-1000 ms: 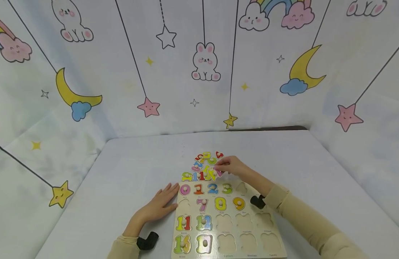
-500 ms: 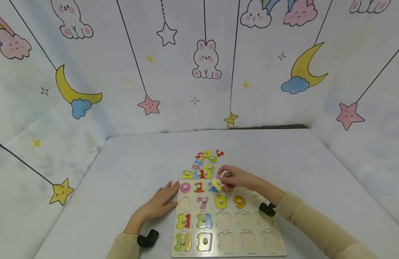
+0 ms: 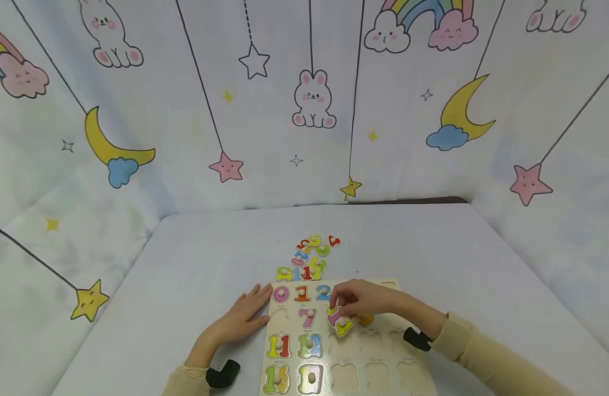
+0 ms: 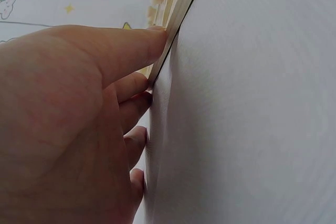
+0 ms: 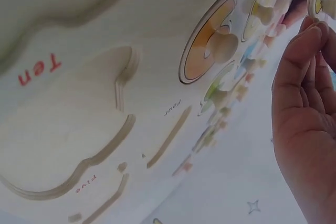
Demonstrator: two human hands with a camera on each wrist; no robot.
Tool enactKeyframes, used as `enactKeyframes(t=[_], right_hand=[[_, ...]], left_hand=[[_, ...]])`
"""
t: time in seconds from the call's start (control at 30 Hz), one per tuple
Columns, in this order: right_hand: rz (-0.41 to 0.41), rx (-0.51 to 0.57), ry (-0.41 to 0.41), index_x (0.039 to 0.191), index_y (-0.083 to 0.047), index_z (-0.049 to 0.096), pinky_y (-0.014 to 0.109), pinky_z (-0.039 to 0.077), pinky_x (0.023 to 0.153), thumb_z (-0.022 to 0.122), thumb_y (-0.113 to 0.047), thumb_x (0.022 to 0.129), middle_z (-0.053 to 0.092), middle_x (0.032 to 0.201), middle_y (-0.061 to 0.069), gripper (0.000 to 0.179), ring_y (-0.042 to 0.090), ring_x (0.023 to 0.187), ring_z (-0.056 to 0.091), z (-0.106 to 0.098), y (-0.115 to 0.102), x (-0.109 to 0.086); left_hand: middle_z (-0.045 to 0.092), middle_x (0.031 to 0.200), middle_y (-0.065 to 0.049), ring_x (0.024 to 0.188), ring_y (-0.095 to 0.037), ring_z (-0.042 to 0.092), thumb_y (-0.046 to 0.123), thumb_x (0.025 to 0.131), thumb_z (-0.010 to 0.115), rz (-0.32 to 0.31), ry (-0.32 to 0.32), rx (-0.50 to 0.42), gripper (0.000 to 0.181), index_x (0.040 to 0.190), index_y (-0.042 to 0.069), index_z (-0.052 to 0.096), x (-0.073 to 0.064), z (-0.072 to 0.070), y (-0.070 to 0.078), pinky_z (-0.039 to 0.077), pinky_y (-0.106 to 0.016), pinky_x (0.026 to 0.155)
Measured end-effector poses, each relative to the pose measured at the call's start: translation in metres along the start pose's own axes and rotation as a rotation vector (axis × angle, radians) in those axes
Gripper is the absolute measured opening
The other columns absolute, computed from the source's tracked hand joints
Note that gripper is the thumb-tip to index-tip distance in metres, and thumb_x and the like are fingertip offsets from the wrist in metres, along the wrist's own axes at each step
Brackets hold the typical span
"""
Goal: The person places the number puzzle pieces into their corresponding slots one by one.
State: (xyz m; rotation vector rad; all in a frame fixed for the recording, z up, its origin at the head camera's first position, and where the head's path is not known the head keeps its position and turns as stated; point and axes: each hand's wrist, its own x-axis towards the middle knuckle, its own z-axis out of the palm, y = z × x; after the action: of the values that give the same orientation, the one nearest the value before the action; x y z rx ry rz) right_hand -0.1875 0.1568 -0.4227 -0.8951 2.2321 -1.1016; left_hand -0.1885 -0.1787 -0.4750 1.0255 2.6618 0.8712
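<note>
A wooden number-puzzle board [image 3: 293, 352] lies on the white table, with knobbed number pieces in several of its recesses. My right hand [image 3: 366, 297] pinches a pink-and-yellow number puzzle piece [image 3: 341, 325], tilted above the middle of the board. In the right wrist view only the edge and knob of this piece [image 5: 319, 1] show at the fingertips. The yellow 8 beneath is hidden, and the orange 9 [image 3: 366, 320] is partly covered. My left hand [image 3: 237, 319] lies with straight fingers at the board's left edge; its thumb [image 4: 149, 45] touches that edge in the left wrist view.
Behind the board lies a pile of loose number pieces [image 3: 306, 272], with a red 4 [image 3: 333, 241] at its far right. Bare recesses fill the lower right of the board. Printed fabric walls [image 3: 265, 121] enclose the table.
My right hand has lifted the pink-and-yellow piece from the pile and brought it toward me, over the board. The left hand stays at the board's edge. The head view shifts slightly.
</note>
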Motion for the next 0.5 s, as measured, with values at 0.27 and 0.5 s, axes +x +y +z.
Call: enactKeyframes(t=[0.27,0.5], right_hand=[[-0.007,-0.037,-0.025,0.088,-0.011,0.068,0.019,0.044,0.051,0.068,-0.008,0.086,0.060,0.070,-0.008,0.004,0.003,0.057,0.051,0.010,-0.006,-0.002],[-0.050,-0.101,-0.058,0.087,-0.017,0.066,0.021,0.047,0.059,0.070,-0.010,0.084,0.060,0.072,-0.013,0.009,0.001,0.063,0.052,0.020,-0.007,-0.002]], left_hand=[[0.024,0.149,-0.018,0.137,-0.039,0.012,0.022,0.096,0.054,-0.024,-0.008,0.016,0.060,0.145,-0.002,0.029,0.002,0.002,-0.002,0.008,-0.059,0.106],[0.026,0.148,-0.020,0.136,-0.041,0.013,0.022,0.095,0.056,-0.016,-0.010,-0.009,0.061,0.144,-0.004,0.030,0.000,0.001,-0.001,0.008,-0.062,0.104]])
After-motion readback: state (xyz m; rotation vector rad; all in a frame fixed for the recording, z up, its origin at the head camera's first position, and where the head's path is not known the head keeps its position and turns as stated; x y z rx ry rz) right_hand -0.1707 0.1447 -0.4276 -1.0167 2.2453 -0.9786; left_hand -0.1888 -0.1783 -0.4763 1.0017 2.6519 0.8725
